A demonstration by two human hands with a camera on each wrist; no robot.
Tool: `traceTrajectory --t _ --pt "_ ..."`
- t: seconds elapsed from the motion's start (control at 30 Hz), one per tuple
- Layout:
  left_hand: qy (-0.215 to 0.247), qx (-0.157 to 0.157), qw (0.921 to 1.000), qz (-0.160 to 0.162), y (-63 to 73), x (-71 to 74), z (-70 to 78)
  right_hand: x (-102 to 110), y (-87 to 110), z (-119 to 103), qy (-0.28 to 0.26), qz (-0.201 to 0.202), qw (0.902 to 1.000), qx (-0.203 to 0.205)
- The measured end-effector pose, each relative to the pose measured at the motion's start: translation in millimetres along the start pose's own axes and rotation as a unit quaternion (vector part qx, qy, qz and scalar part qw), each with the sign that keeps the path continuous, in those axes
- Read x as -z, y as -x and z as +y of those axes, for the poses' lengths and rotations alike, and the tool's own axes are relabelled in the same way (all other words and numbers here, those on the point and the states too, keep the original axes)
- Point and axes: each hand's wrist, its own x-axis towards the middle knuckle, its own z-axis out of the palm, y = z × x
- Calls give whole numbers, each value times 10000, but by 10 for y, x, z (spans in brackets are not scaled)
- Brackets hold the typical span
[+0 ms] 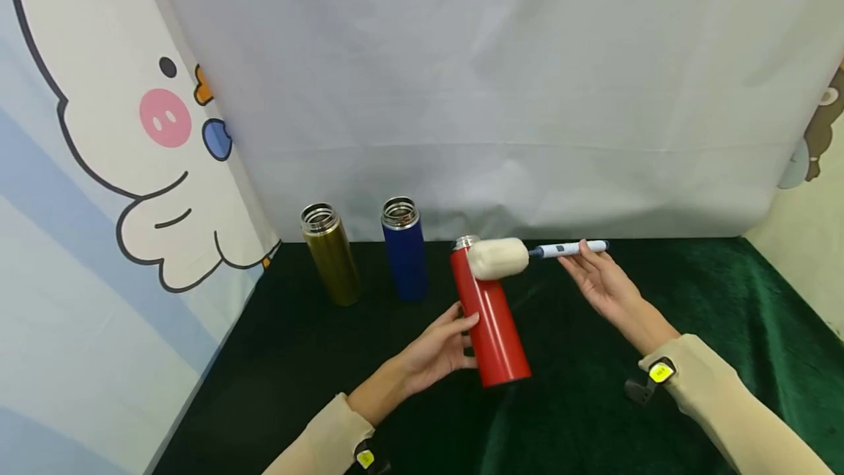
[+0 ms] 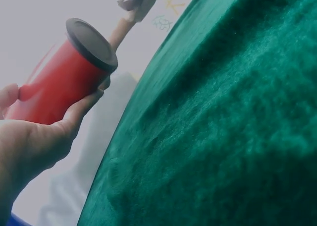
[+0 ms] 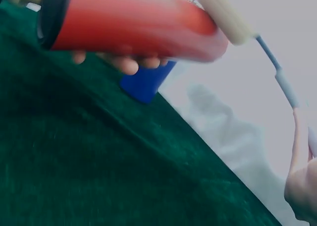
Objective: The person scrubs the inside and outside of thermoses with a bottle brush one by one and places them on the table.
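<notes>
My left hand (image 1: pixel 438 350) grips a red thermos bottle (image 1: pixel 494 336) round its middle and holds it tilted, with its metal mouth up and to the left. The dark base of the bottle (image 2: pixel 91 42) shows in the left wrist view. Between the fingers and thumb of my right hand (image 1: pixel 606 284) is the pale handle of a bottle brush (image 1: pixel 570 248). The brush's thick cream-coloured head (image 1: pixel 499 259) points left and overlaps the upper part of the red bottle, just below its mouth. In the right wrist view the brush head (image 3: pixel 225 15) lies across that upper end.
Behind and to the left, a blue bottle (image 1: pixel 405 251) and an olive-gold bottle (image 1: pixel 332 259) stand uncapped on the dark green cloth (image 1: pixel 593 402). A pale grey curtain (image 1: pixel 494 94) hangs at the back, and a cartoon-printed panel (image 1: pixel 99 130) stands at the left.
</notes>
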Motion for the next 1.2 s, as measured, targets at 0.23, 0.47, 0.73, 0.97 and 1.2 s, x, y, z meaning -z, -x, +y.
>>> traceTrajectory --t 0.23,0.47,0.73,0.97,1.2 --pt "71 -45 9999 82 13 -9 4 7 10 52 -719 101 9972 -161" --pt "119 -280 9993 234 9 22 36 183 260 61 332 182 9981 -487" --pt "-92 -337 9985 413 -33 58 79 441 384 4 992 -972 9882 -643" --pt "-116 -178 9993 316 -20 -10 44 262 195 55 1065 -524 9918 -477" --pt "-165 10 9998 70 1 -54 -12 -105 -38 53 391 199 9990 -81"
